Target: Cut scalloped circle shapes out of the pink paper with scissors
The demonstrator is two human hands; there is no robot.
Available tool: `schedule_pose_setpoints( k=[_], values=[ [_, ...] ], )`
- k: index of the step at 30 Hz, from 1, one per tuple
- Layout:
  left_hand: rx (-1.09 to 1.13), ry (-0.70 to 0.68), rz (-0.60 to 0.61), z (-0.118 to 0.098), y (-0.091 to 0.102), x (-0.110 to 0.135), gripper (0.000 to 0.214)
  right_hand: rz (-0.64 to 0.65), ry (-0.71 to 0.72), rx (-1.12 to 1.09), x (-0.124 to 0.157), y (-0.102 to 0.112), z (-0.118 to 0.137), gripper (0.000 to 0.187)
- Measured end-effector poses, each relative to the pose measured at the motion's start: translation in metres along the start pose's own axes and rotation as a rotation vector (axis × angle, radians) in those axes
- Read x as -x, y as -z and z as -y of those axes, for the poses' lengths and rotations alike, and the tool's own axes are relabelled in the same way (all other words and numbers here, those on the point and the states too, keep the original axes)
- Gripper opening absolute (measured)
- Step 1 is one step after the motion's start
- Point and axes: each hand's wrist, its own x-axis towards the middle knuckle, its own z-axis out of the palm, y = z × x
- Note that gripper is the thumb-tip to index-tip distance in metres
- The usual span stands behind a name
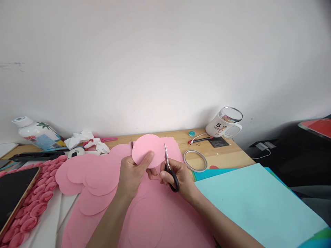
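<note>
My left hand (133, 174) pinches a round pink paper disc (148, 148) and holds it up over the desk, thumb on its lower front. My right hand (178, 175) grips black-handled scissors (170, 170), fingers through the loops, blades pointing up at the disc's right edge. Below both hands lies a large pink paper sheet (160, 217) with faint circle outlines. A heap of cut pink discs (88, 175) lies to the left of my left hand.
Light blue paper sheets (256, 203) cover the right of the wooden desk (232, 156). A tape ring (196, 160), a white mug (224, 125), a white bottle (37, 135), crumpled tissue (84, 139), pink paper roses (36, 196) and a dark phone (14, 193) lie about.
</note>
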Motion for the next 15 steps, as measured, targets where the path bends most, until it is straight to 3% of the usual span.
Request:
schedule_pose_setpoints(
  k=[8, 12, 15],
  values=[
    [0.004, 0.038, -0.063, 0.0055, 0.0018, -0.0017, 0.038, -0.042, 0.019, -0.027, -0.0014, 0.0006, -0.0005, 0.022],
    [-0.001, 0.075, -0.029, 0.0066, 0.0025, -0.0023, 0.034, -0.055, 0.026, -0.003, -0.0011, 0.0011, 0.0004, 0.020],
    [-0.057, 0.103, -0.029, 0.0060, 0.0024, -0.0023, 0.034, -0.164, 0.059, 0.004, -0.0010, 0.0010, 0.0022, 0.017]
  ],
)
